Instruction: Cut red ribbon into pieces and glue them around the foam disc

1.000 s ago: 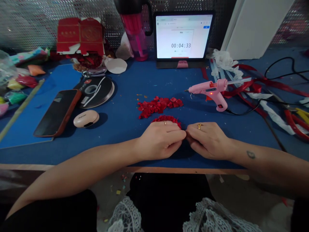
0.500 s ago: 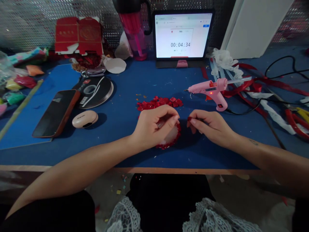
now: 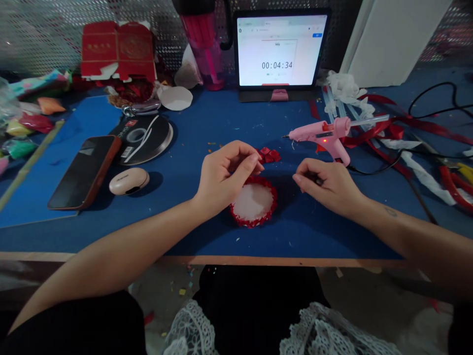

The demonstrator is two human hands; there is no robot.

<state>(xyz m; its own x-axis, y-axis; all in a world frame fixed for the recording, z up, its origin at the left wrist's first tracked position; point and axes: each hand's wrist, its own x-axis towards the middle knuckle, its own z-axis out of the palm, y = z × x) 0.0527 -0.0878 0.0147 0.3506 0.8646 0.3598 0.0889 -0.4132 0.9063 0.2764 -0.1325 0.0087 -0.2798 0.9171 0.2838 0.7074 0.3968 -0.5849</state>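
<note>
Left hand (image 3: 225,177): fingertips (image 3: 254,159) pinched together, any contents hidden, just near of red petals (image 3: 269,155). Centre: red-edged white disc (image 3: 253,202) lying flat on the blue table (image 3: 192,236), between the hands, apparently untouched. Right hand (image 3: 327,185): fingers (image 3: 301,178) curled, narrowly spaced, hold unclear; pink glue gun (image 3: 325,138) just beyond.

Timer reading 00:04:34 on the tablet screen (image 3: 282,49)

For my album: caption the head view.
Left hand and right hand flank a round white disc edged in red ribbon petals.
</note>
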